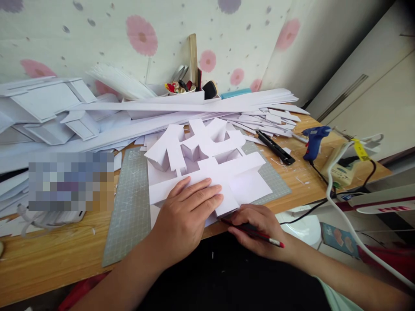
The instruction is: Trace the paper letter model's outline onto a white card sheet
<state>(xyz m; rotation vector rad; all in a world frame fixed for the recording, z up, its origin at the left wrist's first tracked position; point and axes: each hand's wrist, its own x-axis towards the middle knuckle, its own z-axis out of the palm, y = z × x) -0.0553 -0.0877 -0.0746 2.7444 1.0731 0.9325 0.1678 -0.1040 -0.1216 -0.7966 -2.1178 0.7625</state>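
A white foam-board character [207, 166] with raised, box-like strokes lies over a flat white sheet [256, 188]. My left hand [191, 211] rests flat on its near strokes, fingers stretched out. At the near end of the lowest stroke, my right hand [256, 226] is closed around a black and red pencil [264, 237]. The pencil's tip end points left under the stroke's edge, and its exact contact is hidden. Beneath the sheet lies a grey-green cutting mat [121, 220].
A black utility knife [275, 147] lies right of the character. Farther right are a blue glue gun [314, 140], a power strip [345, 166] and loose cables. White strips and offcuts [227, 103] pile along the back, near a tool holder [181, 88]. A blurred-out object [69, 181] sits left.
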